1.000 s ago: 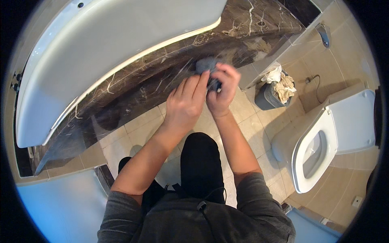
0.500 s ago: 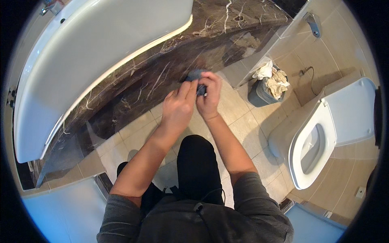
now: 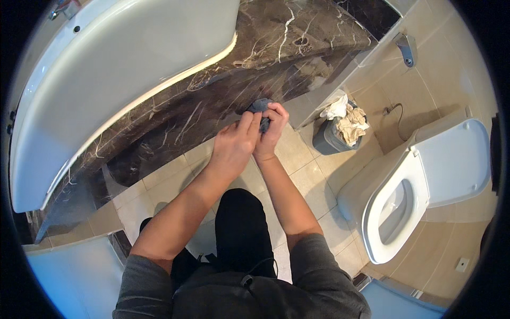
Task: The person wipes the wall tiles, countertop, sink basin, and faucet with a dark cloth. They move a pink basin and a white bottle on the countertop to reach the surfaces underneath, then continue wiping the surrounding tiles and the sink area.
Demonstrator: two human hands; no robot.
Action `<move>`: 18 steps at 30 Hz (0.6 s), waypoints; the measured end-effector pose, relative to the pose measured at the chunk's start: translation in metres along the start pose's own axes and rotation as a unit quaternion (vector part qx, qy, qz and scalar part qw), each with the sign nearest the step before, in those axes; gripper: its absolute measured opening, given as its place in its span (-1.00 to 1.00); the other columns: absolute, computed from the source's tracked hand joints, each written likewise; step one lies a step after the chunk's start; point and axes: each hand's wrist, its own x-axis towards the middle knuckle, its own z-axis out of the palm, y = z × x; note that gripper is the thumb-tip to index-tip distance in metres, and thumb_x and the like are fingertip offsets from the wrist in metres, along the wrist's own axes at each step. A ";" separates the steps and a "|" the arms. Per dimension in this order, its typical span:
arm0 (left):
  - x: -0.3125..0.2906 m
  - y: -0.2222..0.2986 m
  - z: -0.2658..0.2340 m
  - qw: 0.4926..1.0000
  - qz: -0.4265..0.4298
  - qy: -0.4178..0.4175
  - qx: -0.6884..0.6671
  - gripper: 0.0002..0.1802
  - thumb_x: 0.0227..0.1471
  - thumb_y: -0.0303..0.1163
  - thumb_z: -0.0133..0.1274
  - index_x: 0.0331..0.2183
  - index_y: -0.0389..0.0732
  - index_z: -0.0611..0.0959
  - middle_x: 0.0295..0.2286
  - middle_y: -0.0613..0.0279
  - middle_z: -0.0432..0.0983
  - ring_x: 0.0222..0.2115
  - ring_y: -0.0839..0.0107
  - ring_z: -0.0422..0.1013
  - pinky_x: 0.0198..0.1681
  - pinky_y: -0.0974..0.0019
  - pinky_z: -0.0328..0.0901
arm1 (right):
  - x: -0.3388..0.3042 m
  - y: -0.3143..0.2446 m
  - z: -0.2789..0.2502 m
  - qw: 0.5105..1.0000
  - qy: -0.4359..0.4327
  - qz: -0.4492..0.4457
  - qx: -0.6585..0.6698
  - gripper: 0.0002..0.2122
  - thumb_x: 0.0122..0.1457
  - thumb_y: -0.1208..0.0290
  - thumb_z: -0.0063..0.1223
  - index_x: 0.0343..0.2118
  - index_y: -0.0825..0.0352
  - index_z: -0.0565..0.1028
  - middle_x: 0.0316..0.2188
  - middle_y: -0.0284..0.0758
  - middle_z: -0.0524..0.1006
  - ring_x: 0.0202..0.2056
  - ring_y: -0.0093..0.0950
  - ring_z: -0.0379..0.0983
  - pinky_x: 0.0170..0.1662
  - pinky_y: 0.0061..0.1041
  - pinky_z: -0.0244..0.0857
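A bunched dark grey cloth (image 3: 260, 106) is held between my two hands, in front of the dark marble side of the bath surround. My left hand (image 3: 234, 144) is closed, its fingers pressed on the near left of the cloth. Round the right side of it curl the fingers of my right hand (image 3: 271, 132). Part of the cloth is hidden behind my fingers. Both forearms reach forward above my bent knee, and the hands are close together, almost touching.
A white bathtub (image 3: 133, 48) set in a brown marble surround (image 3: 276, 40) fills the upper left. To the right stand a grey bin (image 3: 326, 139) heaped with crumpled paper and a white toilet (image 3: 372, 223) with its lid raised. Beige tiles (image 3: 305, 181) cover the floor.
The view has shifted slightly, so the room's fixtures sit further left. The cloth stays in both hands; my fingers have shifted a little on it, and it looks less blurred.
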 end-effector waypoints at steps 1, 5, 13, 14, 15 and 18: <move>0.005 0.005 -0.001 1.000 -0.008 -0.010 0.000 -0.43 -0.07 -0.58 0.16 0.06 -0.30 0.58 -0.18 0.17 0.47 -0.49 0.27 0.57 -0.40 0.30 0.49 | 0.007 0.000 -0.010 0.999 -0.032 0.008 0.002 -0.80 0.09 0.58 0.16 -0.24 0.31 0.41 -0.06 -0.09 0.43 0.01 -0.10 0.38 0.14 -0.18 0.26; 0.050 0.027 -0.011 0.998 0.028 0.042 -0.031 -0.38 -0.02 -0.57 0.11 0.15 -0.29 0.50 -0.15 0.15 0.44 -0.39 0.19 0.58 -0.33 0.21 0.51 | 0.082 -0.005 -0.035 0.998 0.018 -0.060 -0.022 -0.82 0.07 0.62 0.13 -0.25 0.32 0.44 -0.09 -0.06 0.47 -0.02 -0.09 0.41 0.11 -0.17 0.29; 0.049 0.016 0.012 0.998 0.046 0.004 0.034 -0.34 -0.07 -0.47 0.22 0.13 -0.26 0.51 -0.16 0.13 0.43 -0.33 0.23 0.60 -0.31 0.22 0.52 | 0.055 0.023 -0.001 0.994 0.094 -0.047 -0.013 -0.74 0.12 0.48 0.24 -0.21 0.28 0.35 -0.05 -0.11 0.39 0.02 -0.12 0.33 0.16 -0.16 0.21; 0.040 0.014 0.021 0.998 0.042 -0.014 0.032 -0.34 -0.07 -0.48 0.22 0.12 -0.27 0.51 -0.17 0.13 0.42 -0.34 0.23 0.60 -0.32 0.22 0.52 | 0.040 0.029 -0.004 0.996 0.082 -0.025 -0.014 -0.75 0.12 0.49 0.23 -0.22 0.28 0.36 -0.06 -0.11 0.40 0.02 -0.12 0.34 0.16 -0.17 0.21; 0.031 0.011 0.029 0.998 0.037 -0.035 0.036 -0.35 -0.08 -0.48 0.22 0.12 -0.27 0.51 -0.18 0.13 0.42 -0.35 0.24 0.61 -0.32 0.23 0.52 | 0.031 0.034 -0.008 0.999 0.050 -0.018 -0.010 -0.76 0.11 0.52 0.22 -0.23 0.29 0.37 -0.06 -0.11 0.40 0.02 -0.12 0.35 0.15 -0.18 0.22; 0.039 0.018 0.040 0.998 0.036 -0.047 0.000 -0.38 -0.06 -0.50 0.18 0.11 -0.32 0.51 -0.20 0.12 0.42 -0.37 0.24 0.61 -0.34 0.27 0.52 | 0.037 0.050 -0.038 0.999 -0.020 -0.024 -0.034 -0.78 0.09 0.61 0.20 -0.25 0.29 0.39 -0.07 -0.12 0.42 0.02 -0.12 0.36 0.13 -0.21 0.24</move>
